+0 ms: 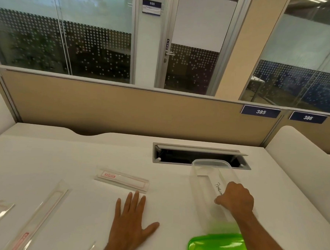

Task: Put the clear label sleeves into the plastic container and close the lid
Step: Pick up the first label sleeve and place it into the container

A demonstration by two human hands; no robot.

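Your right hand (235, 198) pinches a labelled sleeve (217, 185) inside the clear container (197, 176); your left hand (131, 221) lies spread flat at seven o'clock of it.

Two bare forearms, left grip (131, 216), right grip (235, 198), sleeveless

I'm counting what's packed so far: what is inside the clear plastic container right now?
One label sleeve with handwriting lies inside the clear container, gripped by the right hand. That hand and forearm cover the near end, so anything there is hidden.
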